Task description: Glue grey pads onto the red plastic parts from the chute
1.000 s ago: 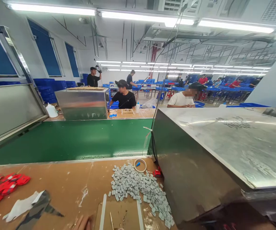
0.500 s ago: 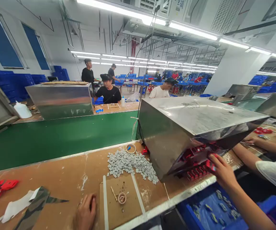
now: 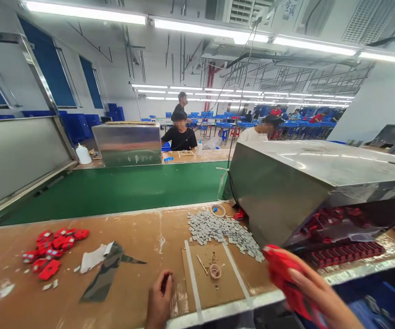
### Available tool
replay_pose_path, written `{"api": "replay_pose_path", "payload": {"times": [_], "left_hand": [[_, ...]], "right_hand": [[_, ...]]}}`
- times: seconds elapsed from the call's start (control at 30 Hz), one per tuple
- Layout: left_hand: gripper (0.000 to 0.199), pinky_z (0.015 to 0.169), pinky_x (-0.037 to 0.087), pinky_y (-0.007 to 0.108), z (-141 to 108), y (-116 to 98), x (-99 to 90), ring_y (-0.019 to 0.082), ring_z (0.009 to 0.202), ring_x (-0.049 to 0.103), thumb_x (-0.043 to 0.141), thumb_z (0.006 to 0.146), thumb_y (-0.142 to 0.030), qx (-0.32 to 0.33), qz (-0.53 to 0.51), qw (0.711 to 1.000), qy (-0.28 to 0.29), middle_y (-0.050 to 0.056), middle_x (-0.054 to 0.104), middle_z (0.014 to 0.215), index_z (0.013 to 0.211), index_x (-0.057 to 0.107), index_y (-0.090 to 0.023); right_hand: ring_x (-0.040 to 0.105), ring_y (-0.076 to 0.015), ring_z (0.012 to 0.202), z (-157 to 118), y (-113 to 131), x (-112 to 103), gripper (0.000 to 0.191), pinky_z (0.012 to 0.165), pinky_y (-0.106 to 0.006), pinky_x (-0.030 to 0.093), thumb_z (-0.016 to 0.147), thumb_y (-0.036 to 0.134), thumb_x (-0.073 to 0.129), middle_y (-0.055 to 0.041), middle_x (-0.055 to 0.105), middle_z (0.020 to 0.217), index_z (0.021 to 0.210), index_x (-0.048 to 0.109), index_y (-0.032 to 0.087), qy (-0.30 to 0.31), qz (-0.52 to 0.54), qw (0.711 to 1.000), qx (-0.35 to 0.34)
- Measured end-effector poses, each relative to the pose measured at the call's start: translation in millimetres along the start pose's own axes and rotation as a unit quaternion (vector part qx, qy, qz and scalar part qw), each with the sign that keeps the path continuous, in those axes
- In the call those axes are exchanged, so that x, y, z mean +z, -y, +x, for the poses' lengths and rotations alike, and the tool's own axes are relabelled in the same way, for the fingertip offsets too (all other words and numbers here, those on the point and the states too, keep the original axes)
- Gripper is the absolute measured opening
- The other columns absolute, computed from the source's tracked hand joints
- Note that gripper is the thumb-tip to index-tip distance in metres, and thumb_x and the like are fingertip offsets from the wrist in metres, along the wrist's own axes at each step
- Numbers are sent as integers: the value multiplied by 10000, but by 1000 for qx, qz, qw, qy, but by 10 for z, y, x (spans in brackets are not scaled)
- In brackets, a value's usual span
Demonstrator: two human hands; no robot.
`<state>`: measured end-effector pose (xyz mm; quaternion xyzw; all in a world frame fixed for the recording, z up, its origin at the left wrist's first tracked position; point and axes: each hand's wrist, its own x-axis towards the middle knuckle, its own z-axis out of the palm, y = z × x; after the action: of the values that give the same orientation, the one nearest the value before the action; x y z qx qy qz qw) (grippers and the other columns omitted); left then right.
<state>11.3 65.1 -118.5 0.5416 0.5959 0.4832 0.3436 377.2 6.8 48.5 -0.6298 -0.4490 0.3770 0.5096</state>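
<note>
My right hand (image 3: 307, 288) is closed around red plastic parts (image 3: 282, 274), blurred by motion, above the table's front edge. My left hand (image 3: 159, 299) rests on the brown tabletop with its fingers curled and nothing visible in them. Beside it lies a brown board (image 3: 206, 278) with white tape strips. On that board are a small round cup (image 3: 215, 271) and a thin stick (image 3: 202, 264). Behind the board spreads a heap of small grey rectangular pieces (image 3: 218, 228). More red parts (image 3: 55, 246) are piled at the left.
A metal hood (image 3: 279, 201) stands at the right, with a row of red parts (image 3: 348, 253) under it. Camouflage cloth (image 3: 106, 274) and white paper (image 3: 92, 258) lie at the left. A tape roll (image 3: 218, 210) sits behind the grey heap. A blue bin (image 3: 378, 306) is below right.
My right hand has come away from the hood's opening with red parts, moving left toward the board. My left hand stays on the table. The view has turned left, showing the whole red pile.
</note>
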Motion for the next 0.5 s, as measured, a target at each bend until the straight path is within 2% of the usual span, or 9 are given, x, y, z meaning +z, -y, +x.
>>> {"api": "replay_pose_path", "payload": {"times": [0.07,0.1,0.13,0.17,0.2,0.27,0.37,0.43,0.5], "left_hand": [[565,731,617,327,-42,157,-72,266,778,747,616,818,-731,-20,-50,999,-9,85,768,795,871,745,-184],[593,759,623,331,-52,227,-101,276,811,758,643,786,-759,-30,-71,997,-18,94,775,814,872,749,-182],[620,774,628,337,-57,283,-124,285,827,765,665,755,-781,-38,-89,995,-31,102,780,822,872,752,-179],[642,778,631,341,-58,321,-142,292,831,770,677,732,-799,-43,-104,993,-46,107,782,824,871,753,-177],[658,771,633,344,-57,340,-154,295,825,772,683,717,-812,-48,-114,990,-60,109,782,819,870,752,-175],[680,752,636,347,-55,327,-168,298,810,772,681,707,-828,-53,-123,988,-71,111,781,809,876,749,-172],[709,755,638,354,-60,233,-181,302,811,772,655,713,-850,-53,-112,990,-64,123,784,823,893,745,-170],[731,756,639,362,-65,165,-187,305,804,772,635,705,-873,-48,-99,992,-56,128,785,819,884,743,-172],[754,743,640,373,-67,115,-187,308,785,770,617,685,-898,-45,-89,994,-55,125,782,794,867,740,-177]], "right_hand": [[677,-242,754,274,164,756,589,567,-336,535,825,667,659,-129,722,979,1262,717,276,163,39,986,7],[633,-203,680,409,230,1129,575,543,-303,511,876,648,608,-91,694,879,1273,705,242,233,23,972,-11],[593,-175,636,537,272,1487,556,534,-279,491,935,620,536,-64,660,811,1261,706,203,285,-20,957,-57],[584,-167,652,652,283,1821,525,567,-275,504,995,561,461,-54,644,794,1260,703,178,320,-100,934,-123],[600,-170,700,749,265,2125,476,626,-285,533,1020,496,432,-49,643,809,1234,713,176,319,-203,906,-192],[634,-226,945,880,158,2627,337,851,-363,556,907,400,665,-88,672,1002,1140,756,175,307,-268,885,-226],[562,-353,1197,939,-60,3090,410,1024,-522,489,751,324,821,-155,585,1306,1140,768,207,304,-350,848,-256],[536,-407,1238,939,-173,3226,401,1017,-578,484,723,321,832,-169,535,1378,1109,776,224,314,-401,817,-270],[553,-414,1223,946,-238,3266,391,979,-580,510,753,361,807,-166,525,1385,1123,767,240,320,-442,792,-272]]}}
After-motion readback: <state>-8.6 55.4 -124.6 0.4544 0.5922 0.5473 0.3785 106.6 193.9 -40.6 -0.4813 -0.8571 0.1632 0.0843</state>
